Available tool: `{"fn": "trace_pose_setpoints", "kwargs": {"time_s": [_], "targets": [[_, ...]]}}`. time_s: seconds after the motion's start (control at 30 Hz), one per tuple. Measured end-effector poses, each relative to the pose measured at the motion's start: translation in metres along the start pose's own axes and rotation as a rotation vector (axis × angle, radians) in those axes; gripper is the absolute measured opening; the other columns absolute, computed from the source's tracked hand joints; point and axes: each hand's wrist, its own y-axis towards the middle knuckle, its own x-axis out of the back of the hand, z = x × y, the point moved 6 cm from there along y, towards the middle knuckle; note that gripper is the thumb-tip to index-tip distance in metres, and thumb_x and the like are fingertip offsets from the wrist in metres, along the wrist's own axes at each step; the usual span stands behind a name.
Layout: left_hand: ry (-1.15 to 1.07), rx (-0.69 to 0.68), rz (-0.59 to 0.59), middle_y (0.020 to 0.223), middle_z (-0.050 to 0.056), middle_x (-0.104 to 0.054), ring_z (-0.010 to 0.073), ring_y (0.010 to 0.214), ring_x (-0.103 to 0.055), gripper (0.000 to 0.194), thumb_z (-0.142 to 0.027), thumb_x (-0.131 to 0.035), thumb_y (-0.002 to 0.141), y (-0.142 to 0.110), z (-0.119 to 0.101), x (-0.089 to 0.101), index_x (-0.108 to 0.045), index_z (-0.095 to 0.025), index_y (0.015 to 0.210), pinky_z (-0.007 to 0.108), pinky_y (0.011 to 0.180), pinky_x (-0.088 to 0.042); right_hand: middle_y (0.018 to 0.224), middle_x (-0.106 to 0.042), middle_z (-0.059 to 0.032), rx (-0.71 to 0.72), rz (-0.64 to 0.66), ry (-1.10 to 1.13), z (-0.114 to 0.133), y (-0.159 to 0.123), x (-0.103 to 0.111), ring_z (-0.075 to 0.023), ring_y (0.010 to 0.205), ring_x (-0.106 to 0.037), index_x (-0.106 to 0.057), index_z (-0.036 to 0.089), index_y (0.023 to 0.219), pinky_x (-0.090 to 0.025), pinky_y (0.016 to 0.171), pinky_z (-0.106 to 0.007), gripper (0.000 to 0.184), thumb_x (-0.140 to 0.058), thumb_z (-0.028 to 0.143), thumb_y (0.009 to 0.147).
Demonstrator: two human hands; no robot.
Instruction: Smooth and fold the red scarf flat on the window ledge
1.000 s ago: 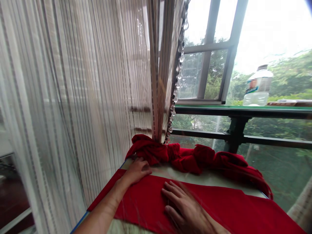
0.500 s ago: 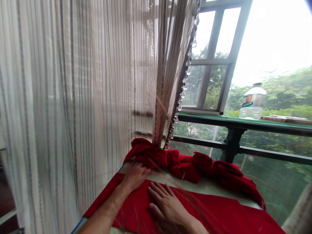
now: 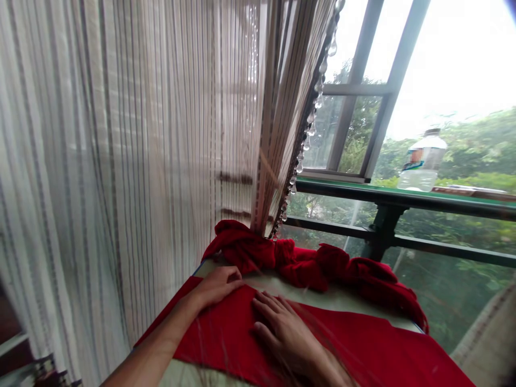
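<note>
A flat piece of red cloth [image 3: 226, 344] lies across the pale tabletop [image 3: 278, 285]. At its far left edge my left hand [image 3: 217, 286] rests with the fingers bent and the tips pinched on the cloth. My right hand [image 3: 284, 330] lies flat on the same cloth, just to the right, its fingers stretched out and palm down. Beyond both hands, a bunched heap of red fabric [image 3: 298, 266] runs along the far edge of the table. Thin blurred strands cross the view in front of the right hand.
A sheer striped curtain [image 3: 161, 134] with a beaded edge [image 3: 312, 115] hangs on the left, reaching down to the heap. Behind stand a dark railing [image 3: 403, 201] and an open window [image 3: 358, 129]. A clear plastic bottle [image 3: 423, 161] stands on the green ledge.
My left hand has drawn back slightly from the bare tabletop near the heap, its fingers now curled at the cloth's edge. My right hand stays flat on the cloth. The view has shifted slightly.
</note>
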Motion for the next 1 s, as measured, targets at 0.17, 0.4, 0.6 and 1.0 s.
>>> {"fn": "trace_pose_setpoints", "kwargs": {"time_s": [0.17,0.4,0.6,1.0], "targets": [[0.049,0.087,-0.014,0.08,-0.001,-0.078,0.0201,0.076,-0.071,0.032,-0.054,-0.066,0.094,0.006,0.007,0.009,-0.079,-0.025,0.09,0.027,0.067,-0.046,0.175,-0.039,-0.0117,0.0,0.016,0.006,-0.011,-0.004,0.006,-0.0315,0.164,-0.032,-0.048,0.023,0.162,-0.02,0.136,-0.059,0.062,-0.046,0.054,0.108],[0.188,0.313,-0.14,0.083,0.002,-0.073,0.0206,0.08,-0.07,0.045,-0.058,-0.061,0.106,0.001,0.046,0.039,-0.071,-0.02,0.084,0.04,0.082,-0.055,0.174,-0.039,-0.0111,0.025,-0.001,0.017,-0.016,-0.005,0.004,-0.0329,0.163,-0.032,-0.048,0.025,0.162,-0.021,0.135,-0.061,0.064,-0.045,0.059,0.108],[0.12,0.223,-0.152,0.118,0.005,-0.08,0.0229,0.109,-0.073,0.023,-0.038,-0.066,0.1,-0.038,0.034,0.083,-0.076,-0.021,0.113,0.036,0.1,-0.054,0.173,-0.04,-0.0096,0.051,-0.018,-0.004,-0.027,-0.001,-0.006,-0.035,0.163,-0.032,-0.049,0.025,0.162,-0.024,0.135,-0.061,0.069,-0.044,0.066,0.106],[0.273,0.114,-0.074,0.109,0.0,-0.076,0.0248,0.107,-0.07,0.032,-0.021,-0.083,0.081,-0.202,-0.024,0.058,-0.078,-0.032,0.11,0.034,0.097,-0.052,0.172,-0.041,-0.0042,0.021,-0.022,-0.023,-0.031,0.003,-0.013,-0.033,0.163,-0.03,-0.052,0.032,0.16,-0.023,0.136,-0.058,0.065,-0.044,0.066,0.104]]}}
